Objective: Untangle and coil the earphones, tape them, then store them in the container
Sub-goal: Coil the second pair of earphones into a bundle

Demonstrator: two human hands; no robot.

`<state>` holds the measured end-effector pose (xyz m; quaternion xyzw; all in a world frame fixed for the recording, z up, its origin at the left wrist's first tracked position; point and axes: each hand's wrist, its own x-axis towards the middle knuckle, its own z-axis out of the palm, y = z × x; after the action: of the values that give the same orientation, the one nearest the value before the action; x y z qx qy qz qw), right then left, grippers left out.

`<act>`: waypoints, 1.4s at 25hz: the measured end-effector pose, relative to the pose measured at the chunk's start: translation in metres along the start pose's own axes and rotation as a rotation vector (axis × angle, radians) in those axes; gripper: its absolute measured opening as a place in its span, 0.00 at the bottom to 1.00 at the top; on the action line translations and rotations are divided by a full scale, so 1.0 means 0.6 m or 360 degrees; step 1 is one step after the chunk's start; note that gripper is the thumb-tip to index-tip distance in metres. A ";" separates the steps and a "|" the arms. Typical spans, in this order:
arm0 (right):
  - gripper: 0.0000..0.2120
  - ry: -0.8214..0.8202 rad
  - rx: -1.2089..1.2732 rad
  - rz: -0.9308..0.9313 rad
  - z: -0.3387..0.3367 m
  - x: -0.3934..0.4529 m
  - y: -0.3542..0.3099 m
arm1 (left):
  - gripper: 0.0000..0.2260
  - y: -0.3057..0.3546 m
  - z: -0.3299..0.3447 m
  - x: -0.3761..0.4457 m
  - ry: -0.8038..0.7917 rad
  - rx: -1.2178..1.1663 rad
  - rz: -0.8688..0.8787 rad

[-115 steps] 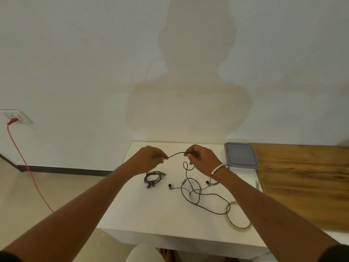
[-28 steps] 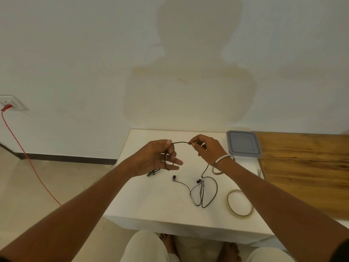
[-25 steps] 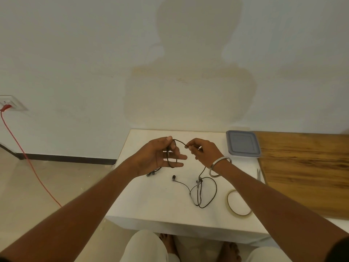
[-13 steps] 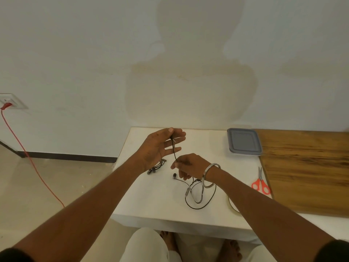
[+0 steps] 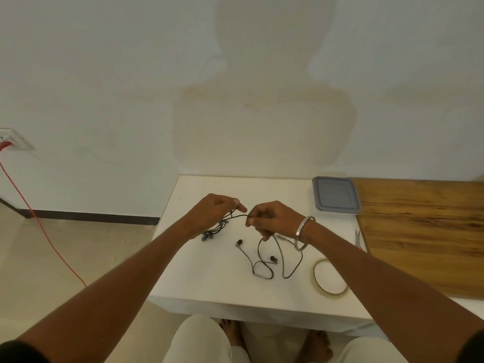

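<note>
Black earphones point(image 5: 264, 263) lie partly loose on the white table point(image 5: 209, 281), with both earbuds and some slack cable on the surface. My left hand point(image 5: 213, 212) holds wound loops of their cable. My right hand point(image 5: 269, 218) pinches the same cable a short way to the right, and a short stretch runs between the two hands. A second, coiled pair of earphones point(image 5: 212, 231) lies on the table just below my left hand. The grey lidded container point(image 5: 335, 195) sits at the table's far right. A roll of clear tape point(image 5: 330, 279) lies near my right forearm.
Scissors point(image 5: 357, 239) lie at the table's right edge, partly behind my right arm. A wooden surface point(image 5: 424, 231) adjoins the table on the right. A red cable point(image 5: 39, 224) hangs from a wall socket at the left. My knees are below the table's front edge.
My right hand has come back up from the table to the level of my left hand. The loose cable on the table has shortened since the earliest frame as loops gathered in my left hand.
</note>
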<state>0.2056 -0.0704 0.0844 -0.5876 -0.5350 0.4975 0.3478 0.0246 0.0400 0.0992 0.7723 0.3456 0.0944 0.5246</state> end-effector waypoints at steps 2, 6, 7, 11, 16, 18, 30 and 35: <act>0.05 0.0073 -0.0024 -0.0040 -0.009 0.000 -0.001 | 0.12 0.001 0.004 -0.002 -0.0062 0.0102 -0.0037; 0.06 0.0247 -0.0134 -0.0116 -0.022 0.001 0.001 | 0.13 0.005 0.006 -0.008 -0.0267 0.0183 -0.0029; 0.06 0.0283 -0.0158 -0.0141 -0.024 0.002 0.002 | 0.13 0.007 0.006 -0.009 -0.0319 0.0168 -0.0034; 0.04 0.0448 -0.0276 -0.0205 -0.033 0.009 0.007 | 0.12 0.014 0.008 -0.008 -0.0517 -0.0165 -0.0174; 0.03 0.0535 -0.0474 -0.0264 -0.036 0.013 0.019 | 0.13 0.024 0.007 -0.008 -0.0655 -0.0747 -0.0150; 0.05 0.0513 -0.0589 -0.0246 -0.035 0.011 0.026 | 0.12 0.031 0.008 -0.008 -0.0646 -0.0973 -0.0094; 0.12 0.0253 -0.0512 -0.0027 0.029 0.020 0.048 | 0.16 0.060 0.015 0.011 -0.0213 -0.1622 0.0225; 0.10 -0.0032 -0.0358 -0.0030 0.042 0.011 0.046 | 0.14 0.044 0.019 0.016 -0.0043 -0.0900 0.0143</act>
<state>0.1890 -0.0720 0.0503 -0.6128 -0.5964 0.4371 0.2789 0.0490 0.0321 0.1157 0.6110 0.2639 0.1999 0.7191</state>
